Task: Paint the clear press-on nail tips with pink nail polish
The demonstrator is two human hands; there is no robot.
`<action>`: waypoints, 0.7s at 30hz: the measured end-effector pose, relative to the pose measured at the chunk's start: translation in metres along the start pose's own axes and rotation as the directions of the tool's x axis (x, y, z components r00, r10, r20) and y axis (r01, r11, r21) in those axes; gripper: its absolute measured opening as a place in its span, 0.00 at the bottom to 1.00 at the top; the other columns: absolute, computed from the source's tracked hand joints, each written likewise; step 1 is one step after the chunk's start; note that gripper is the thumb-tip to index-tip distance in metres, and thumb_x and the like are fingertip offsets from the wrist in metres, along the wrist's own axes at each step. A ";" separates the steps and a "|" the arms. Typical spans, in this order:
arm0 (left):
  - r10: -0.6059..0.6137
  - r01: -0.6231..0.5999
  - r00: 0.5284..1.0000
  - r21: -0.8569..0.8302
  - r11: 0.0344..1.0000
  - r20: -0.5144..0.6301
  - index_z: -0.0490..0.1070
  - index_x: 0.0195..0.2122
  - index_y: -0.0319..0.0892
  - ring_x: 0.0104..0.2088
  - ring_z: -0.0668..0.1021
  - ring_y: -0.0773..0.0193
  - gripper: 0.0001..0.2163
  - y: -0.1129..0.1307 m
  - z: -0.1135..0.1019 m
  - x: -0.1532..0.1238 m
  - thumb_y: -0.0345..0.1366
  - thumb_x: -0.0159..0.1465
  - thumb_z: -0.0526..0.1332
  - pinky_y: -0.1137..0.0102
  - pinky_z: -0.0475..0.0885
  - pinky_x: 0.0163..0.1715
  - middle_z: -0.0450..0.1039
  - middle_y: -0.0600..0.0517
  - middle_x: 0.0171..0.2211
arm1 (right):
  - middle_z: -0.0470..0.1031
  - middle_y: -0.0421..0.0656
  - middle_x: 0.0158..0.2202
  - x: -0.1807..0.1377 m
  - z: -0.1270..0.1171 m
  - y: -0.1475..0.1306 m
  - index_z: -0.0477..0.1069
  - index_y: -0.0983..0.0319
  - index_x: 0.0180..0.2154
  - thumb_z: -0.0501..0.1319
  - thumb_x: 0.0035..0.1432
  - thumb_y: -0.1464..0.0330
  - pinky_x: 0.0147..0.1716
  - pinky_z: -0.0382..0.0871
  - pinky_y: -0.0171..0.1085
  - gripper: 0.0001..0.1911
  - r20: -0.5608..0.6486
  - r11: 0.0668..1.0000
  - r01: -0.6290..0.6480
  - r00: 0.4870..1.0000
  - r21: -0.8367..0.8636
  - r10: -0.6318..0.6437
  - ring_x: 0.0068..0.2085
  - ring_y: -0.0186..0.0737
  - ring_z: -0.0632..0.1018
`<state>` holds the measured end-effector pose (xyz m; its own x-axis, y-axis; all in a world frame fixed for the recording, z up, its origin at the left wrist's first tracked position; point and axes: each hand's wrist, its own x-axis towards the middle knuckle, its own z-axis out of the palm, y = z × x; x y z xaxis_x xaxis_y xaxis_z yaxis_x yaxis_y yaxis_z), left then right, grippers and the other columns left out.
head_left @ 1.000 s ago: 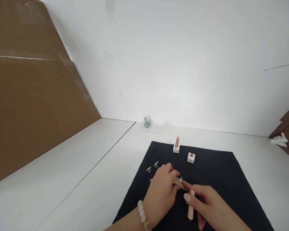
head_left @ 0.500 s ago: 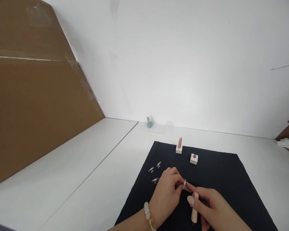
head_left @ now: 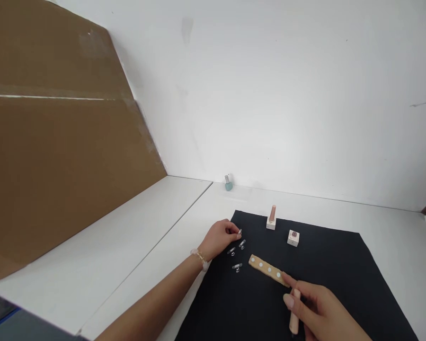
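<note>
from the camera on my head, i see my left hand [head_left: 220,238] reaching out to the far left corner of the black mat [head_left: 326,279]. my fingers are pinched together on a tiny clear nail piece [head_left: 239,232]. three more tiny clear pieces lie on the mat just beside my hand: one [head_left: 242,243] close to my fingertips, one [head_left: 232,250] a bit nearer to me, and one [head_left: 237,267] nearer still. there is a bead bracelet [head_left: 200,258] on my left wrist.

my right hand [head_left: 317,315] is low on the right side of the mat. it is closed around a pink stick handle [head_left: 294,311], which points down toward me. one fingertip touches the end of a flat tan strip [head_left: 269,270]. the strip lies on the mat between my two hands and has a row of small white dots on it.

farther back on the mat stands a white block with a pink cap sticking up [head_left: 271,218]. just right of it is a small open white bottle [head_left: 293,237]. a little green bottle [head_left: 228,183] stands on the white table [head_left: 156,227] by the wall. a big brown board [head_left: 57,156] leans on the left.
</note>
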<state>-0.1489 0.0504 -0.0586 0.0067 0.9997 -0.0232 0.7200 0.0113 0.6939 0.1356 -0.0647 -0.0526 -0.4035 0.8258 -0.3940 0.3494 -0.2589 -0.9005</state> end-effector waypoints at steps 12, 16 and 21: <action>0.191 -0.184 0.950 0.052 0.982 -0.245 0.78 0.39 0.46 0.41 0.79 0.53 0.08 0.025 -0.004 -0.082 0.36 0.69 0.59 0.59 0.75 0.45 0.78 0.50 0.40 | 0.81 0.46 0.36 -0.019 -0.020 -0.016 0.77 0.63 0.27 0.61 0.56 0.35 0.19 0.63 0.32 0.35 -0.206 0.985 0.131 0.973 0.112 -0.106 0.18 0.26 0.65; 0.498 -0.515 0.856 0.322 0.795 0.140 0.76 0.52 0.45 0.50 0.77 0.48 0.19 0.059 0.038 -0.106 0.19 0.64 0.57 0.52 0.72 0.53 0.78 0.46 0.52 | 0.71 0.38 0.21 -0.034 -0.048 -0.025 0.83 0.60 0.37 0.64 0.58 0.40 0.23 0.65 0.34 0.30 -0.432 0.953 0.216 0.895 0.211 -0.108 0.20 0.31 0.61; 0.425 -0.545 0.836 0.425 0.723 0.349 0.77 0.40 0.38 0.45 0.78 0.48 0.10 0.086 0.061 -0.082 0.20 0.64 0.60 0.51 0.72 0.50 0.80 0.44 0.43 | 0.63 0.36 0.18 -0.042 -0.071 -0.026 0.82 0.61 0.32 0.71 0.53 0.44 0.24 0.63 0.34 0.26 -0.564 0.867 0.283 0.826 0.411 -0.002 0.23 0.32 0.56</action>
<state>-0.0451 -0.0315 -0.0414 0.5531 0.8328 0.0244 0.8118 -0.5453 0.2088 0.2036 -0.0569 0.0004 0.1432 0.9651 -0.2194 -0.1588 -0.1964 -0.9676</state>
